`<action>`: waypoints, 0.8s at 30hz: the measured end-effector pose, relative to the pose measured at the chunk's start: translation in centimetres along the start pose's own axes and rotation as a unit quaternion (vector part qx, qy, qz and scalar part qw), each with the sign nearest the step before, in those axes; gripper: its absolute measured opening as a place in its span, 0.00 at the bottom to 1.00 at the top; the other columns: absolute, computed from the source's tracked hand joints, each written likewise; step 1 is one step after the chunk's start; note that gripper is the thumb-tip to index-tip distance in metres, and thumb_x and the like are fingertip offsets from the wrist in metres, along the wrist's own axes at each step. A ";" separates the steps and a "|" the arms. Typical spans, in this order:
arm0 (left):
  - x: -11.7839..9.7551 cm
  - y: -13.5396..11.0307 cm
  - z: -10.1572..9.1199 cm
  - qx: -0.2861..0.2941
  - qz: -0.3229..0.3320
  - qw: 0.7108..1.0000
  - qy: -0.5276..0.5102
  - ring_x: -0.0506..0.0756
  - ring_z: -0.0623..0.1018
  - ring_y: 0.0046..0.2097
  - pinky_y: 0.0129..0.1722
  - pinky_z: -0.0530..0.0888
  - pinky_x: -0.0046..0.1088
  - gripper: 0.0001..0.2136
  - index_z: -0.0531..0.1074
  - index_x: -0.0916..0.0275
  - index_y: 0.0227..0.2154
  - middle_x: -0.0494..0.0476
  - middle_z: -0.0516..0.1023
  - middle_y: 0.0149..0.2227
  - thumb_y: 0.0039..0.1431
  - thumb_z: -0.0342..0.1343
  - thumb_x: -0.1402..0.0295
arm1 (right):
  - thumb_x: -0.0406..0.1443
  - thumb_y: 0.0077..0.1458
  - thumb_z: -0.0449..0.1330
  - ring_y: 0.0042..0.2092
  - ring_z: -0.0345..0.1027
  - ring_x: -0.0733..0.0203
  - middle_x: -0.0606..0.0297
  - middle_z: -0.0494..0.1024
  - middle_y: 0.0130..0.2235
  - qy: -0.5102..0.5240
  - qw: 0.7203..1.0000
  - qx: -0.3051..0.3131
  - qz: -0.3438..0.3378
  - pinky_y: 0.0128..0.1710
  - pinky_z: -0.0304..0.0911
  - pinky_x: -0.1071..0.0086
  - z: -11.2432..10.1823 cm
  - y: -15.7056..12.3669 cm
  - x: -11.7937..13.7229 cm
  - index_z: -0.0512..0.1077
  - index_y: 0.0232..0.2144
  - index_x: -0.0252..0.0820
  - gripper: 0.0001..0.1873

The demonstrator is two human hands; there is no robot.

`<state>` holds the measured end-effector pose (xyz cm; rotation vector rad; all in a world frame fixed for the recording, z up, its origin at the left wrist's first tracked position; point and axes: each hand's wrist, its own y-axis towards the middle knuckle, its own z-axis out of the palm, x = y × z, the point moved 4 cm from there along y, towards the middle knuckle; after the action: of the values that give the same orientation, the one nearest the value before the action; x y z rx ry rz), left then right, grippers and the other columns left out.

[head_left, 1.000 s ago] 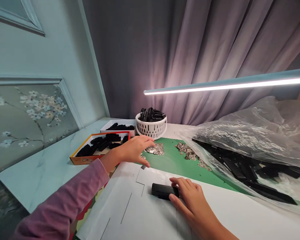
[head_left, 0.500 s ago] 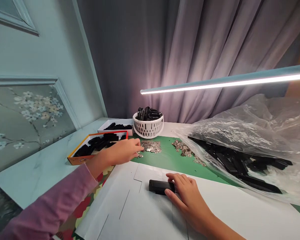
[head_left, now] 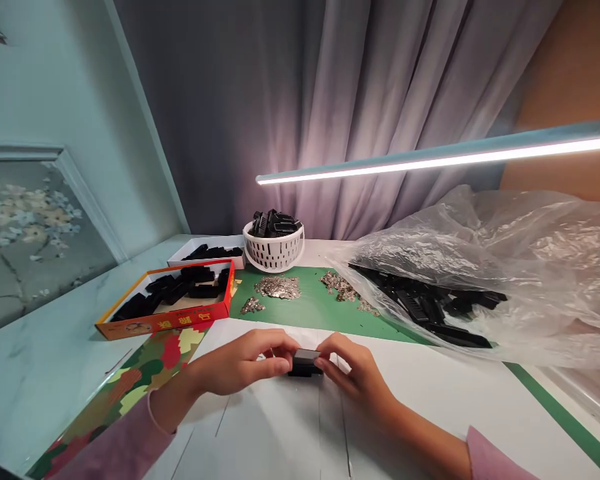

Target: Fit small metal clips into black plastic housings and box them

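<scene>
A small black plastic case-like part (head_left: 305,363) is held low over the white sheet (head_left: 410,393), its flat grey-black top facing up. My left hand (head_left: 253,361) grips its left end between thumb and fingers. At the right end, my right hand (head_left: 357,370) pinches it the same way. Whether a small metal piece is under the left fingertips is hidden. Beyond the hands lie a pile of small shiny metal pieces (head_left: 279,287) and a smaller heap of them (head_left: 253,305) on the green mat (head_left: 305,313).
An orange-red box (head_left: 215,312) with several black parts stands at the left, a white box (head_left: 180,253) behind it. A white basket (head_left: 275,255) piled with black parts stands at the back. More metal pieces (head_left: 340,285) lie beside a clear plastic bag (head_left: 480,227) of black parts. A lit tube lamp (head_left: 430,160) hangs above.
My left hand has come back from the metal pile to the black part. My right hand now grips the part's right end, and the part has turned. The view has swung right.
</scene>
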<state>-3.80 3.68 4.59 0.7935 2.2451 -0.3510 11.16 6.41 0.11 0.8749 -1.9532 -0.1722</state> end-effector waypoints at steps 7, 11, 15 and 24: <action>2.9 0.3 -0.6 -0.124 -0.064 0.985 0.101 0.55 0.67 0.39 0.37 0.66 0.33 0.20 0.61 0.62 0.44 0.56 0.67 0.37 0.47 0.54 0.62 | 0.39 0.51 0.45 0.27 0.55 0.67 0.67 0.62 0.23 0.021 0.995 -0.027 0.094 0.26 0.51 0.76 -0.8 0.3 -0.6 0.57 0.20 0.38 0.12; 3.5 0.9 0.9 -0.127 -0.040 0.981 0.144 0.56 0.67 0.39 0.38 0.65 0.33 0.18 0.67 0.59 0.34 0.52 0.69 0.37 0.36 0.62 0.64 | 0.41 0.49 0.45 0.25 0.54 0.68 0.68 0.61 0.21 0.043 0.991 0.000 0.127 0.24 0.50 0.77 -0.4 0.4 -1.2 0.57 0.18 0.37 0.15; 3.5 1.4 2.0 -0.181 -0.026 0.968 0.171 0.54 0.68 0.33 0.34 0.65 0.31 0.10 0.66 0.60 0.27 0.49 0.71 0.31 0.38 0.59 0.74 | 0.41 0.48 0.47 0.23 0.51 0.70 0.69 0.59 0.19 0.049 0.988 0.021 0.142 0.23 0.48 0.78 0.3 0.3 -1.3 0.58 0.16 0.36 0.16; 2.6 0.7 2.4 -0.324 0.076 0.920 0.207 0.53 0.72 0.31 0.29 0.66 0.30 0.14 0.65 0.62 0.26 0.51 0.74 0.29 0.34 0.61 0.77 | 0.44 0.48 0.50 0.22 0.51 0.70 0.66 0.63 0.19 0.034 0.990 0.031 0.131 0.21 0.45 0.77 0.9 0.1 -1.3 0.65 0.17 0.35 0.18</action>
<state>-3.51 4.25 1.06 0.7063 2.4273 0.6708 10.79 7.11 -1.22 0.6464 -1.9961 0.0719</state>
